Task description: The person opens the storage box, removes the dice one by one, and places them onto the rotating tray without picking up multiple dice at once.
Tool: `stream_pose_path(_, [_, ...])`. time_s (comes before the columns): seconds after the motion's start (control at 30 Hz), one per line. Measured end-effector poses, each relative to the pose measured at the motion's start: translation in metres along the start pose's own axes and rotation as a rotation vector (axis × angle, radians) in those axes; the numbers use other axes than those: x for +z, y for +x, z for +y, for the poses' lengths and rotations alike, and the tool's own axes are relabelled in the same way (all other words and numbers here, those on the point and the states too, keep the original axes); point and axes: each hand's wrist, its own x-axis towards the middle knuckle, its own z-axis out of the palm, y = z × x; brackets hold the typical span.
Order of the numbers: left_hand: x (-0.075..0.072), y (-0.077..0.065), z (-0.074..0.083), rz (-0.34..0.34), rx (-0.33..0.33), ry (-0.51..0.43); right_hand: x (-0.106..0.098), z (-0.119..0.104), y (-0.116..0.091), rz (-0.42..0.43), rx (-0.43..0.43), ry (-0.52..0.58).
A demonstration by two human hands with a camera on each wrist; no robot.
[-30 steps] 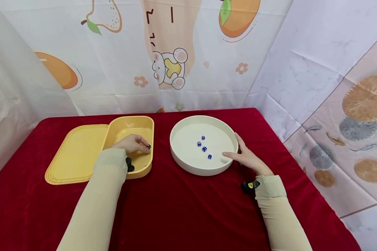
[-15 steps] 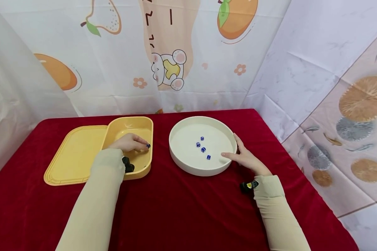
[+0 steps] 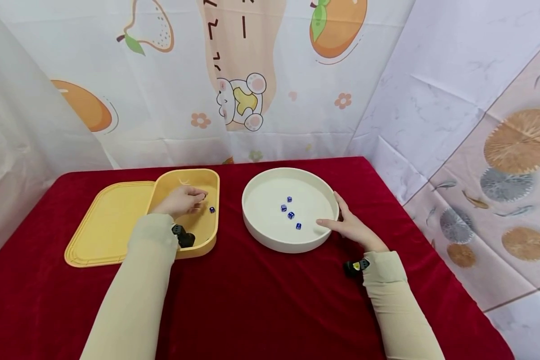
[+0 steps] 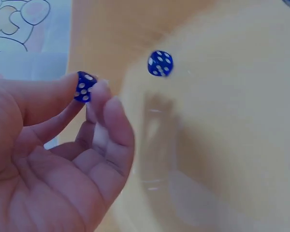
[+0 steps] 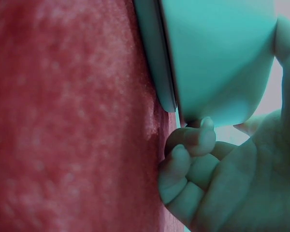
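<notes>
My left hand is inside the yellow box. Thumb and fingertips pinch a blue die with white pips, seen clearly in the left wrist view. Another blue die lies on the box floor near its right wall, just beyond the fingers. My right hand holds the right side of a round white tray, thumb over the rim and fingers at the outer wall. In the right wrist view its lower fingers curl beside the tray's base. Several blue dice lie scattered on the tray floor.
A flat yellow lid lies left of the box, against its side. Red cloth covers the table. A printed curtain hangs behind it, and more patterned cloth hangs at the right.
My left hand has drawn back and left from the box's right wall. The die by that wall now lies free of the fingers. The right hand and the tray have stayed put.
</notes>
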Motion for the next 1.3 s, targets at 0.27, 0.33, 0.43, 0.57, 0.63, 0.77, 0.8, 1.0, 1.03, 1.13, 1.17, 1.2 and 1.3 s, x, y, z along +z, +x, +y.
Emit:
stream_pose_path(0.27, [0.001,-0.004,0.009,0.127,0.014,-0.075,0.001,0.001,-0.001,-0.002,0.005,-0.004])
stream_pose_path(0.33, [0.001,-0.005,0.014,0.143,0.026,-0.085,0.001,0.001,-0.001,-0.002,0.003,-0.007])
stream_pose_path(0.43, [0.001,-0.007,0.022,0.172,0.044,-0.096,0.001,0.003,-0.001,0.001,0.002,-0.004])
stream_pose_path(0.57, [0.002,-0.008,0.033,0.213,0.064,-0.102,0.001,0.004,0.0,0.0,-0.003,0.007])
stream_pose_path(0.63, [0.004,-0.009,0.039,0.226,0.078,-0.1,0.001,0.005,0.0,0.0,-0.004,0.008])
stream_pose_path(0.77, [0.008,-0.013,0.051,0.24,0.101,-0.13,0.001,0.005,0.0,0.0,-0.007,0.003])
stream_pose_path(0.8, [0.01,-0.016,0.056,0.238,0.103,-0.146,0.001,0.005,0.001,0.001,-0.005,-0.001])
stream_pose_path(1.0, [0.022,-0.025,0.076,0.226,0.162,-0.201,0.0,0.003,0.0,0.002,0.0,-0.008])
stream_pose_path(1.03, [0.024,-0.023,0.075,0.226,0.177,-0.201,0.0,0.003,0.0,0.002,-0.001,-0.007])
stream_pose_path(1.13, [0.03,-0.016,0.073,0.221,0.198,-0.199,0.0,0.002,-0.001,-0.002,-0.003,-0.013])
stream_pose_path(1.17, [0.032,-0.016,0.074,0.215,0.199,-0.2,0.0,0.002,-0.001,-0.003,-0.002,-0.014])
stream_pose_path(1.2, [0.035,-0.016,0.075,0.208,0.197,-0.196,0.0,0.001,0.0,-0.003,-0.001,-0.015])
stream_pose_path(1.3, [0.044,-0.016,0.077,0.191,0.183,-0.191,0.0,0.0,0.002,-0.004,0.002,-0.023])
